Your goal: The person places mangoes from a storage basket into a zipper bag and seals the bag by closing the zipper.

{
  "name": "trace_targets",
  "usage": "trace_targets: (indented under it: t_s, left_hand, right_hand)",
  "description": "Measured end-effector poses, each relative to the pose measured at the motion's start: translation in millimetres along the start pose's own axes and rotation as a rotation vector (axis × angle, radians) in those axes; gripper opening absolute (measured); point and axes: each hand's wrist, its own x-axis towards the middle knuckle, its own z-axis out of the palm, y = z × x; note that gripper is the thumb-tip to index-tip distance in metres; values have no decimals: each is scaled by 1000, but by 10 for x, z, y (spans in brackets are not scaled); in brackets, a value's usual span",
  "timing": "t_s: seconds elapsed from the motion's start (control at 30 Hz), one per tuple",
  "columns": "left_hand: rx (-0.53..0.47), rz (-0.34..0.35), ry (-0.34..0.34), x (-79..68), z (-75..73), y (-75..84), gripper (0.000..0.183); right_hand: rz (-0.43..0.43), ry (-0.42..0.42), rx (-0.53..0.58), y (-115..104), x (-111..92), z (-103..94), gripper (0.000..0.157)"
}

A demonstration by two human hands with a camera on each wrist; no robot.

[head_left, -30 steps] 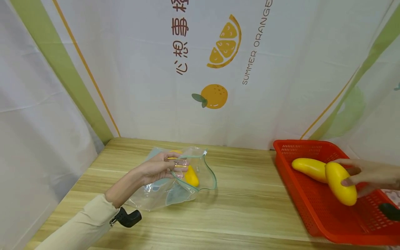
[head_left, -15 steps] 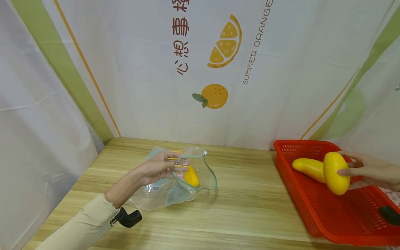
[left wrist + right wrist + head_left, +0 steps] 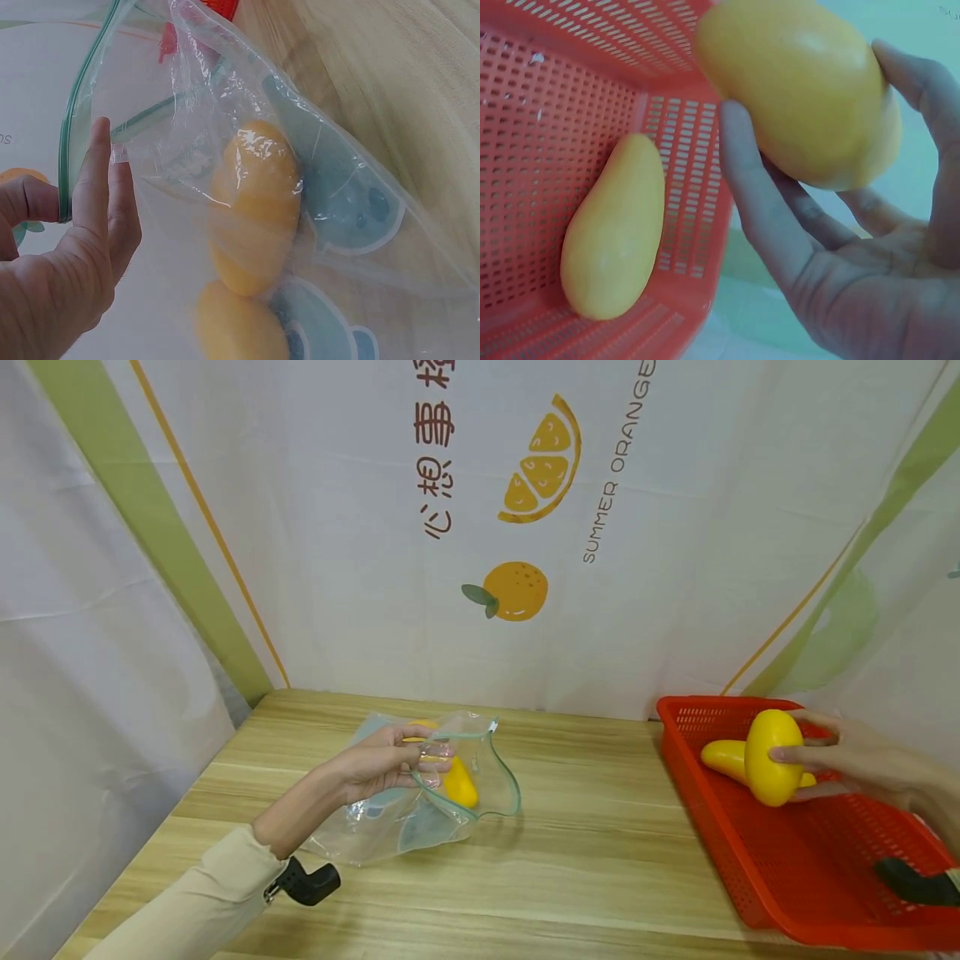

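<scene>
At the left of the head view, my left hand [image 3: 378, 768] pinches the rim of a clear zip bag [image 3: 337, 843], with the thumb on one side and fingers on the other. The bag's mouth gapes to the right. Through its plastic show two yellow mangoes [image 3: 259, 210], lying end to end in the left wrist view. My right hand [image 3: 862, 764] grips another yellow mango [image 3: 774, 758] between thumb and fingers, raised above the red basket [image 3: 708, 835]. One more mango [image 3: 619, 232] lies inside that basket, partly hidden behind the held one in the head view.
The red plastic basket with perforated walls stands at the table's right end. Bare wooden table [image 3: 585, 843] lies between bag and basket. A printed white curtain [image 3: 360, 568] hangs behind and at both sides.
My right hand has lifted the mango up and to the left over the basket, turning it more upright. The left hand and the bag have stayed in place.
</scene>
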Motion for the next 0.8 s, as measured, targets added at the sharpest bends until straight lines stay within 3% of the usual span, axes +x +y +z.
trace_targets:
  t_s: [0.43, 0.8]
  left_hand:
    - [10, 7, -5, -5, 3, -7, 53]
    - [12, 1, -1, 8, 21, -13, 52]
  right_hand:
    - [-59, 93, 24, -141, 66, 164, 83]
    - [-85, 95, 44, -301, 115, 304, 78]
